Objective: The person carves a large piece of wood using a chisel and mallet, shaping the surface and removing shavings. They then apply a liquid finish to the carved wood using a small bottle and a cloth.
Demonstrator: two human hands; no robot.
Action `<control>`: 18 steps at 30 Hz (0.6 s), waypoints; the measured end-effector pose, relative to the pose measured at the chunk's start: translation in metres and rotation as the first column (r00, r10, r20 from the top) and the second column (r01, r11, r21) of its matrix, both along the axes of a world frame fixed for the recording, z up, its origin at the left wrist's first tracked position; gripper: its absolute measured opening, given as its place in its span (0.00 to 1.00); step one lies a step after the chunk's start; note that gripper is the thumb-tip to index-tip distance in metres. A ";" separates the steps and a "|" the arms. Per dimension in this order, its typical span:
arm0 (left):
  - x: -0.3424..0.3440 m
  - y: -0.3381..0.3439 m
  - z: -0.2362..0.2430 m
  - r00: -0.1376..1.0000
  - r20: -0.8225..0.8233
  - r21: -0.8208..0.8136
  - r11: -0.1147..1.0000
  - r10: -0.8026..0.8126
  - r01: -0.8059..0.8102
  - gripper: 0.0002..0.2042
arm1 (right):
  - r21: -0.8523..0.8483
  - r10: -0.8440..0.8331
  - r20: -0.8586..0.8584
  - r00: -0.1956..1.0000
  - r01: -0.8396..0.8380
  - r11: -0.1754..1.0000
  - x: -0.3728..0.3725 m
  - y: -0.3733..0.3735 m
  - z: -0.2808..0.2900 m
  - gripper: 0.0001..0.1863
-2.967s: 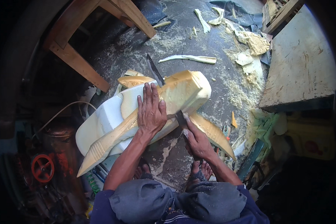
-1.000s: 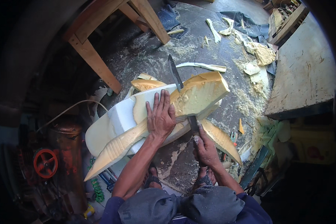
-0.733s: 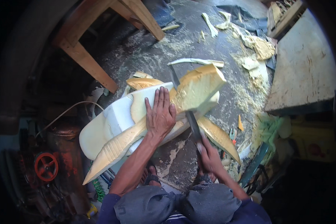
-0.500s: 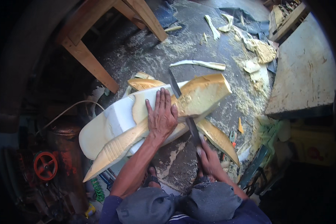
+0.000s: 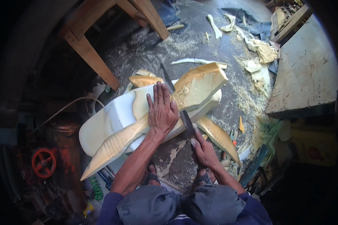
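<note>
A large carved foam form (image 5: 94,133), white and yellow with long pointed pieces, lies below me. My left hand (image 5: 162,110) presses flat on it, fingers extended. My right hand (image 5: 205,153) grips a long dark blade (image 5: 187,123) that crosses the form; its tip shows beyond the far side, while the middle is hidden by a raised yellow carved section (image 5: 197,84). A separate yellow pointed piece (image 5: 219,137) extends under the form to the right.
A wooden stand (image 5: 90,60) is at upper left, a worn board (image 5: 300,71) at right. Foam scraps (image 5: 263,48) and shavings litter the grey floor (image 5: 139,52). A red wheel (image 5: 44,162) on machinery sits at lower left, near a curved cable.
The blade has shifted back and forth slightly with my right hand, while the raised yellow section tilts a little. My left hand stays pressed on the foam form.
</note>
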State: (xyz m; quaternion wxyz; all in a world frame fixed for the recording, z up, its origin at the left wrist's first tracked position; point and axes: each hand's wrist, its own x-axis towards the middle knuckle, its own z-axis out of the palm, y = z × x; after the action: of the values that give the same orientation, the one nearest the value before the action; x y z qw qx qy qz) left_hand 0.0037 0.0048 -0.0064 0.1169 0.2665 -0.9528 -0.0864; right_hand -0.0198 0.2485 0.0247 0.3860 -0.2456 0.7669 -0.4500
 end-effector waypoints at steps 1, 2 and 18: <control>-0.001 -0.001 0.003 0.998 -0.058 -0.017 1.000 -0.003 0.002 0.35 | 0.014 -0.054 0.229 0.972 0.052 0.999 -0.003 -0.003 -0.002 0.30; 0.003 -0.002 0.007 0.998 -0.067 0.001 1.000 0.011 -0.011 0.35 | 0.050 -0.053 0.204 0.977 0.044 0.998 -0.004 -0.005 -0.003 0.30; 0.030 0.011 -0.010 0.998 -0.039 -0.077 0.996 -0.039 0.036 0.29 | 0.109 -0.009 0.063 0.998 0.002 0.994 -0.005 0.017 -0.001 0.32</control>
State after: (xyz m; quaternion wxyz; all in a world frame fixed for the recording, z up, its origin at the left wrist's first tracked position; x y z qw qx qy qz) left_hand 0.0337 0.0160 -0.0168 0.1445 0.2421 -0.9577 -0.0577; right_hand -0.0250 0.2659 0.0238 0.4215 -0.2077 0.7786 -0.4160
